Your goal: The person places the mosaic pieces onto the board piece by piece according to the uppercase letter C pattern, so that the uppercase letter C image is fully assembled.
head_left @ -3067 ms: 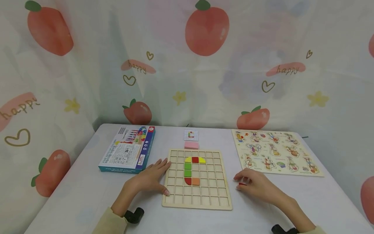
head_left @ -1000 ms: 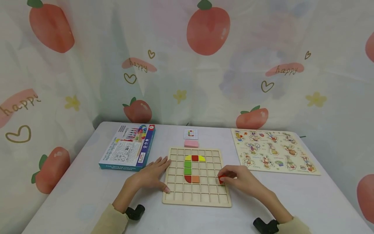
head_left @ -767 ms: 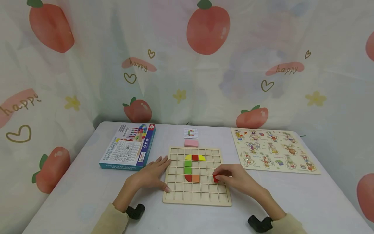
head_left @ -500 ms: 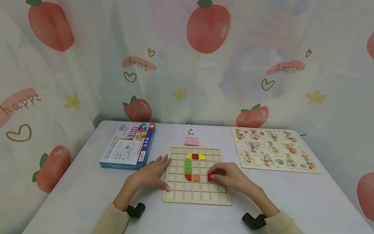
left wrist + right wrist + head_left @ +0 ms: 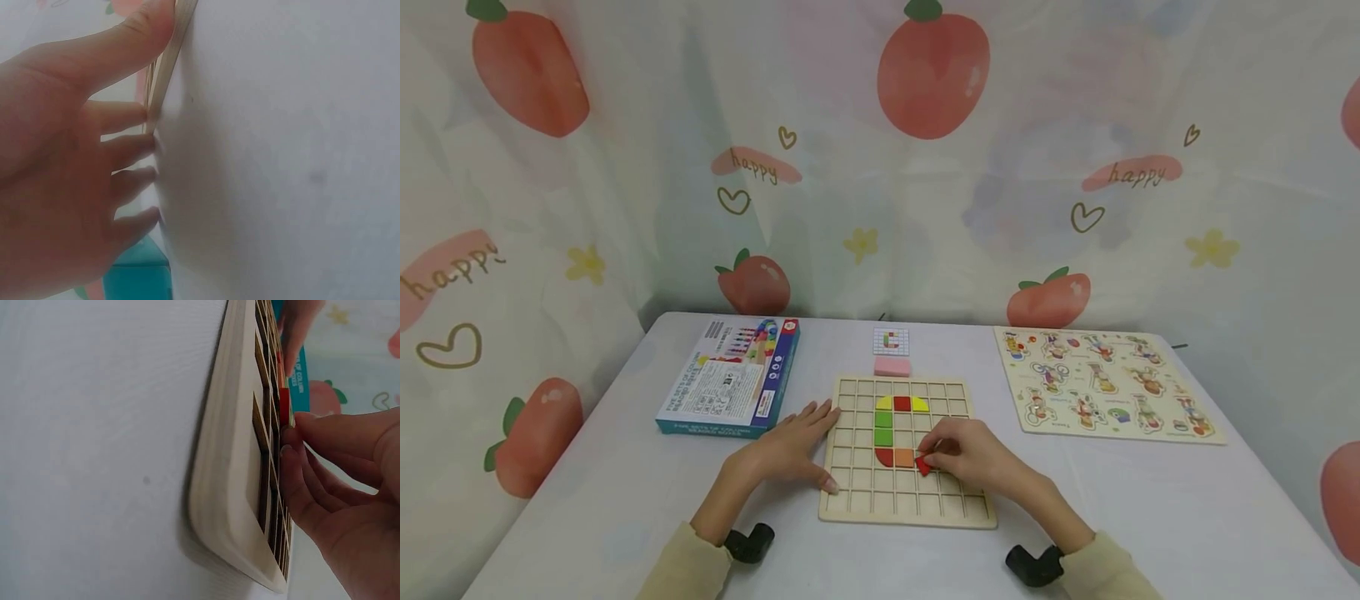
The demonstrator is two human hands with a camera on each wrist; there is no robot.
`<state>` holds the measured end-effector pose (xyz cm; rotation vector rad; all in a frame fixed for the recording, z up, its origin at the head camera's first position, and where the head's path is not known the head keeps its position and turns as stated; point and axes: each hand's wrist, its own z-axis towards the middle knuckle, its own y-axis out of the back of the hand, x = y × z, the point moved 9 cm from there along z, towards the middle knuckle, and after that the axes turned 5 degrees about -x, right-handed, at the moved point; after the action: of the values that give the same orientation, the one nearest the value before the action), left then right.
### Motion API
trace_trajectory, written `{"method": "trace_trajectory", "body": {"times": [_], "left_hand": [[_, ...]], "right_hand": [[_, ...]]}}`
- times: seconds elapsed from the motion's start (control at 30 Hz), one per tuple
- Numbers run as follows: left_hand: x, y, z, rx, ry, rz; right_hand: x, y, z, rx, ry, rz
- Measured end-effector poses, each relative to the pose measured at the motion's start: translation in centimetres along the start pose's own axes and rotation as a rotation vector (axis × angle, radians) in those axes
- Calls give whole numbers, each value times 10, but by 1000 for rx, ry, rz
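A wooden grid board (image 5: 850, 492) lies on the white table, and shows edge-on as the grid board (image 5: 234, 487) in the right wrist view. Yellow, red, green and orange pieces (image 5: 883, 429) form a curved column in its cells. My right hand (image 5: 958, 454) pinches a small red piece (image 5: 922, 465) just right of the orange piece (image 5: 904, 457), at the board's surface. The red piece (image 5: 284, 406) sits at my fingertips (image 5: 290, 434). My left hand (image 5: 790, 454) rests flat with straight fingers (image 5: 125, 144) against the board's left edge (image 5: 165, 69).
A blue game box (image 5: 730, 379) lies at the left. A small pattern card (image 5: 891, 341) and a pink block (image 5: 891, 366) sit behind the board. A picture puzzle board (image 5: 1108, 383) lies at the right. A curtain with peach prints surrounds the table.
My right hand carried the red piece from the table right of the board leftward across the grid to beside the orange piece. The left hand stayed put.
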<state>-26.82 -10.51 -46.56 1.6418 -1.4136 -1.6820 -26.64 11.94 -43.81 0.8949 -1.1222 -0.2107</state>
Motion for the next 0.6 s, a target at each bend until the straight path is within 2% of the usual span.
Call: {"method": "trace_trajectory", "body": {"times": [0.3,0.6], "left_hand": [[0,0,-1,-3,3,8],[-1,0,-1,-8,-6,7]], "right_hand": [[4,-6,-2,56,39,-45],[5,-4,1,0,42,-94]]}}
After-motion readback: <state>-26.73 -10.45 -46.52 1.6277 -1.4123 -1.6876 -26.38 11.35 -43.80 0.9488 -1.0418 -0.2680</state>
